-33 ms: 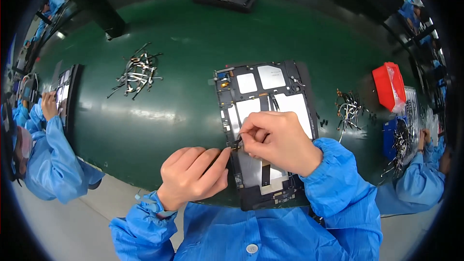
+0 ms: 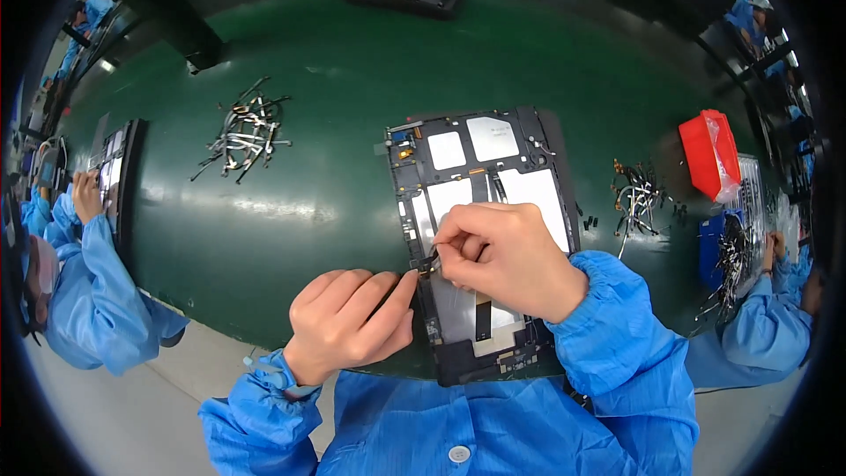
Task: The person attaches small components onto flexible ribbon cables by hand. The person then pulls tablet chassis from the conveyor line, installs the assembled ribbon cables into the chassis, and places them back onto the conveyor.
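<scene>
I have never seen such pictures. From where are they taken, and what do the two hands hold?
There is no machine, only a person's bare hands, seen by a wide fisheye camera on that person's head, so straight edges look bent. An opened flat device lies on the green table. The right hand pinches a thin dark strip, too small to identify. The left hand points its index finger at the device's left edge. Cable piles lie on both sides.

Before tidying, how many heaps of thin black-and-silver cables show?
3: left heap and right heap flanking the opened black device, third heap at the blue plastic bin; more may hide.
</scene>
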The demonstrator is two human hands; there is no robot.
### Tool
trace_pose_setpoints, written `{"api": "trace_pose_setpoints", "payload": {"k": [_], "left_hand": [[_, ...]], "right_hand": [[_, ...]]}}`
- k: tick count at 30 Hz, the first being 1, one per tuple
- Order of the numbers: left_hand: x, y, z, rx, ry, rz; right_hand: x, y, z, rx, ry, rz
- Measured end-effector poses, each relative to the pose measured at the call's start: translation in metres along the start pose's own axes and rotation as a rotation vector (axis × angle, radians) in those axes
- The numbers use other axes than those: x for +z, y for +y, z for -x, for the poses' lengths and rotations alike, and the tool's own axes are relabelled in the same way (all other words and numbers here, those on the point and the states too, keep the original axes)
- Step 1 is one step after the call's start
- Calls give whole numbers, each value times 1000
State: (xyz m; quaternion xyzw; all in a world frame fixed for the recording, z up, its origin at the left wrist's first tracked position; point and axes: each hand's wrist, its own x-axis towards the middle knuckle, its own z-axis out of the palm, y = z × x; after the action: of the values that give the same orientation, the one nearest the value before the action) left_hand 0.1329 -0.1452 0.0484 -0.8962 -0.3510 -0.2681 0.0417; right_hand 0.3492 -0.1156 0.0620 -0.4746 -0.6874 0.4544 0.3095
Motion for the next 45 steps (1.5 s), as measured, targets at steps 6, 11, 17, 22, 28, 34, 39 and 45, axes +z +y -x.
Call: {"api": "trace_pose_setpoints", "payload": {"k": [6, 11, 17, 22, 28, 34, 39, 45], "left_hand": [[1, -11, -12, 132, -39, 37], [-1, -16, -15, 167, -101, 78], [-4, -17, -4, 194, -102, 93], [-3, 11, -3, 229, -45, 274], [12, 21, -8, 194, -18, 178], [7, 24, -18, 136, -64, 137], [8, 29, -22, 85, -26, 79], [12, 28, -26, 71, -46, -22]], "right_hand": [[-6, 4, -5, -49, -41, 9], [-6, 3, -3, -42, -58, 16], [-9, 4, -6, -17, -89, 16], [-10, 2, -4, 41, -130, -67], [-12, 0, -6, 11, -135, 5], [-14, 1, -13, 76, 24, 39], [-8, 12, -13, -64, 137, 7], [-6, 14, -14, -69, 145, -8]]}}
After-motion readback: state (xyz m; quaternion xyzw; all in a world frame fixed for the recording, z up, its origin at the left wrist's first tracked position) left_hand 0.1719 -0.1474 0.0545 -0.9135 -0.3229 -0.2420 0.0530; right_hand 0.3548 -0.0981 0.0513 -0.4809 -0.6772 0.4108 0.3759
